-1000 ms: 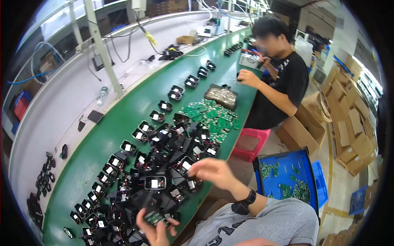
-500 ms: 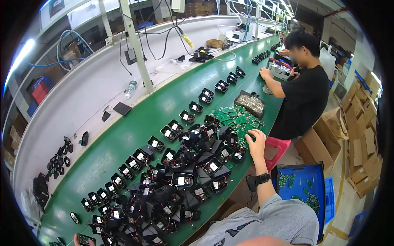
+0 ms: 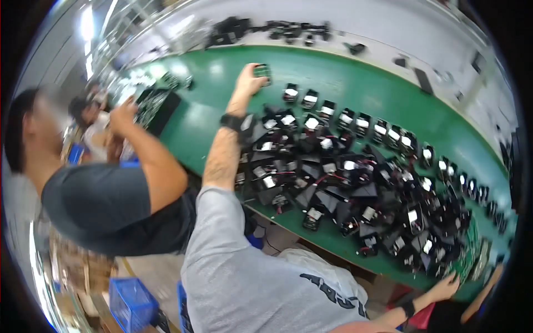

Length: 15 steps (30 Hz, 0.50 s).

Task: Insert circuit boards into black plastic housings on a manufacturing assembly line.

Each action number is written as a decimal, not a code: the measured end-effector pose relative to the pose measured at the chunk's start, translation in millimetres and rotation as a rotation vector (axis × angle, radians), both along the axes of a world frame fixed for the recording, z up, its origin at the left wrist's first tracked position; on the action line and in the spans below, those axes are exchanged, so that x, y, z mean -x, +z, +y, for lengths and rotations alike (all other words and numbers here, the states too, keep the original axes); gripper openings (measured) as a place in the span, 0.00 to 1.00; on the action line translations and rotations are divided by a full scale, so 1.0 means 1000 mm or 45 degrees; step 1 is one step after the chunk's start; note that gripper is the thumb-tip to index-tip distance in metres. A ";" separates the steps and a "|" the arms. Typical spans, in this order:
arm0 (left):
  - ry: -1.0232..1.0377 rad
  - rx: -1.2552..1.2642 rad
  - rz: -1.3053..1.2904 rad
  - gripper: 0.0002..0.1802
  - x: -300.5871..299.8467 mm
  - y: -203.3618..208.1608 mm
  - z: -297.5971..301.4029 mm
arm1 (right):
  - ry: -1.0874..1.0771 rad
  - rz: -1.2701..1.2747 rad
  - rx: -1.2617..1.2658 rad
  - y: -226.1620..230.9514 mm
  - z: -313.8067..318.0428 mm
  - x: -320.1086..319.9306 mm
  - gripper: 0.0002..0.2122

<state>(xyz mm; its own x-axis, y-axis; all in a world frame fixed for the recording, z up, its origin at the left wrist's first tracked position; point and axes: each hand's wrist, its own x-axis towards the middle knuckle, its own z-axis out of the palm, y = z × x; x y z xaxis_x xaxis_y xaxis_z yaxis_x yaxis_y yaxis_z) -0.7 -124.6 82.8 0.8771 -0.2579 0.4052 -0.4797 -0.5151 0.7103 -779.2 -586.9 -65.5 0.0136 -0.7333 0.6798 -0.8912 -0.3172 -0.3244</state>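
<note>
Held out over the green bench at the left end of a row of black housings is my left hand (image 3: pixel 251 82), fingers closed on a green circuit board (image 3: pixel 261 74) that seems set in a dark frame. Far to the right, my right hand (image 3: pixel 445 287) reaches the near edge of a heap of green circuit boards (image 3: pixel 471 247). Blur hides whether its fingers hold one. Between my arms lies a large pile of black plastic housings (image 3: pixel 355 188) with red wires and white labels. Behind it, similar open housings (image 3: pixel 345 119) stand in a line.
A co-worker (image 3: pixel 105 200) in a dark shirt works close on my left beside a black box (image 3: pixel 158 111). Another person's forearm (image 3: pixel 484 293) shows at the lower right. Black parts (image 3: pixel 288 30) lie along the back ledge. A blue crate (image 3: pixel 132 302) stands on the floor.
My view has swung to the left, bringing the left co-worker into sight. My left hand, with the circuit board, now shows fully beside the row's end. My right hand remains by the board heap.
</note>
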 end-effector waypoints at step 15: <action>0.323 -0.656 -0.058 0.24 -0.032 -0.093 0.033 | -0.008 0.117 -0.014 0.006 -0.007 -0.079 0.20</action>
<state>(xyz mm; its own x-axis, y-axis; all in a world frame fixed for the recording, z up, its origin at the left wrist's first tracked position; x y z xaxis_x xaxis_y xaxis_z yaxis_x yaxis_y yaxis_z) 31.4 -92.0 -10.3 0.9218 -0.2156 0.3222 -0.3201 -0.8922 0.3187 -699.8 -593.8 -59.3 0.0713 -0.7408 0.6680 -0.9193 -0.3087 -0.2442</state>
